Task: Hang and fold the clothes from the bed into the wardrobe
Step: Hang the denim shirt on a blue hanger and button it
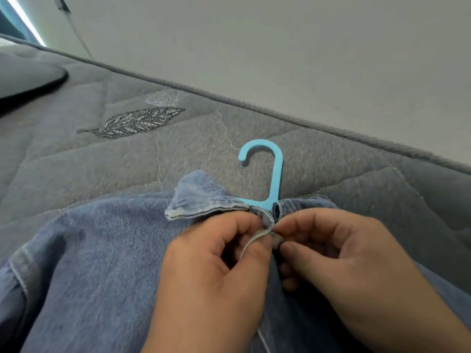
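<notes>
on bed (76,161) | left hand (211,271), right hand (344,263) pinch denim shirt (102,250) at hanger (276,174) | likely buttoning up | next: fine alignment

One denim shirt (102,250), one blue hanger (276,174) and one pillow (28,77) on a single grey bed (76,164); two hands in view, a left hand (216,266) and a right hand (341,256); two embroidered leaves, one dark leaf (135,122), one pale leaf (163,99).
</notes>
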Demonstrator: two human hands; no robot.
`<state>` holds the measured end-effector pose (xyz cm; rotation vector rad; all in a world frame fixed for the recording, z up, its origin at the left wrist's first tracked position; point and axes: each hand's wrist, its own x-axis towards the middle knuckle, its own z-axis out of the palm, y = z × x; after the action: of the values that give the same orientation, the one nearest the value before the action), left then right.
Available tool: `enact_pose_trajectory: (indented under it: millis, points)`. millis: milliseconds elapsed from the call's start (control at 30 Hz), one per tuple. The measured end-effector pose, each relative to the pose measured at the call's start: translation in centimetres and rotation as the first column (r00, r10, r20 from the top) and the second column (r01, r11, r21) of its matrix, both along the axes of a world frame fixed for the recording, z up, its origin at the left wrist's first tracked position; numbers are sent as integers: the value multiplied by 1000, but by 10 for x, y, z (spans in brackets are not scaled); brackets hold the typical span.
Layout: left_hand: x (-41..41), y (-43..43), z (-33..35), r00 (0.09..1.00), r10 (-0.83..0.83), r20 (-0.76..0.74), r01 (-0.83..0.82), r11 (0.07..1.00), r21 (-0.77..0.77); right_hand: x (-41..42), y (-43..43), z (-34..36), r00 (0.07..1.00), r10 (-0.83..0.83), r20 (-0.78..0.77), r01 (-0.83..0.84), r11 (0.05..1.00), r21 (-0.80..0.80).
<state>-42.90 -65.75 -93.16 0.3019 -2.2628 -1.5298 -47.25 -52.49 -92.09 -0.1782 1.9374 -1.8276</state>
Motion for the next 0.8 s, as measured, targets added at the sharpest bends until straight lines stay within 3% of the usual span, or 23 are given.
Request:
enact_pose_trajectory:
  millis: [167, 333, 433, 567, 700, 800]
  points:
    - [4, -3, 11, 994, -104, 17, 103, 994, 45, 1, -4, 4, 998, -56, 40, 59, 995, -81]
    - [1, -5, 8, 995, -66, 70, 77, 983, -164, 2, -5, 5, 994, -100, 49, 105, 986, -128]
    - [2, -4, 9, 996, -47, 81, 61, 982, -177, 2, -6, 7, 995, -92, 32, 96, 988, -124]
    - [2, -3, 6, 997, -5, 79, 9, 999, -41, 3, -8, 7, 994, -106, -2, 105, 988, -112]
    - [1, 0, 8, 987, -80, 137, 60, 987, 149, 5, -10, 8, 988, -146, -47, 141, 984, -109]
    - [1, -1, 6, 983, -112, 148, 81, 976, 200, 6, -10, 7, 985, -158, -62, 151, 982, -109]
